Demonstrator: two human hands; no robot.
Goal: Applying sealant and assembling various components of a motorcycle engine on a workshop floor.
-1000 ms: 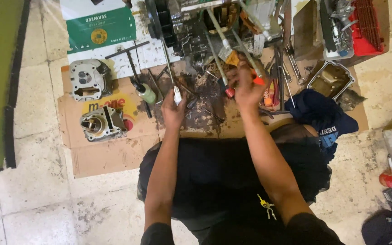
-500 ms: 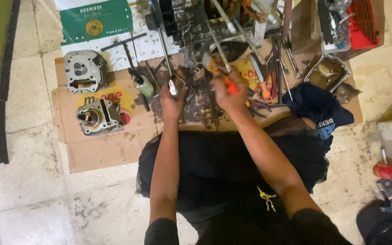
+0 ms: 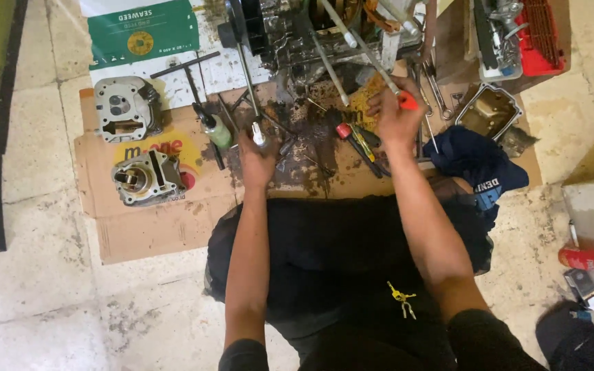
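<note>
Left hand (image 3: 258, 152) clamped round a white-tipped tool (image 3: 259, 132), right hand (image 3: 394, 117) wrapped on the orange-handled screwdriver (image 3: 407, 102) just beside the greasy engine (image 3: 311, 31)

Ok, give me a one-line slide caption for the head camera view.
Seated on the floor, left hand holding a metal tool and right hand gripping a red-handled tool beside a greasy engine.

A long steel rod (image 3: 250, 75) with a pale grip end stands nearly upright in the upper middle of the frame, reaching to the engine block (image 3: 290, 27). An orange-handled screwdriver (image 3: 379, 72) slants from the upper middle down toward the right.
</note>
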